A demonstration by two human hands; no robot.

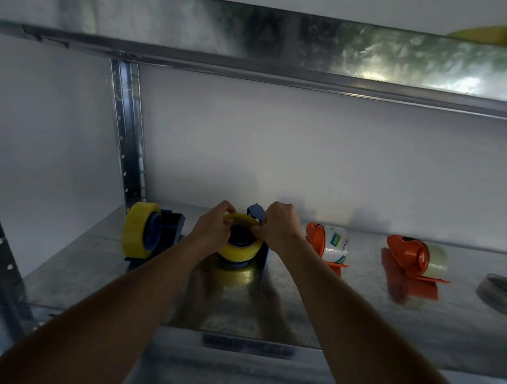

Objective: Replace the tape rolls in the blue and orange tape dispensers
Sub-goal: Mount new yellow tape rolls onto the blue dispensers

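Observation:
A yellow tape roll (238, 250) sits over the hub of a blue dispenser (255, 213) lying on the metal shelf (342, 317). My left hand (213, 227) grips the roll's left rim and my right hand (278, 226) grips its right rim. At the far left stands a second blue dispenser (169, 227) carrying a yellow roll (136, 230). To the right are two orange dispensers: one (317, 241) holds a white labelled roll (335, 243), the other (406, 256) holds a clear roll (436, 259).
A flat grey ring (499, 292) lies on the shelf at the far right. A perforated steel upright (127, 134) rises at the back left. The upper shelf beam (281, 65) runs overhead, with something yellow (497, 35) on top at the right.

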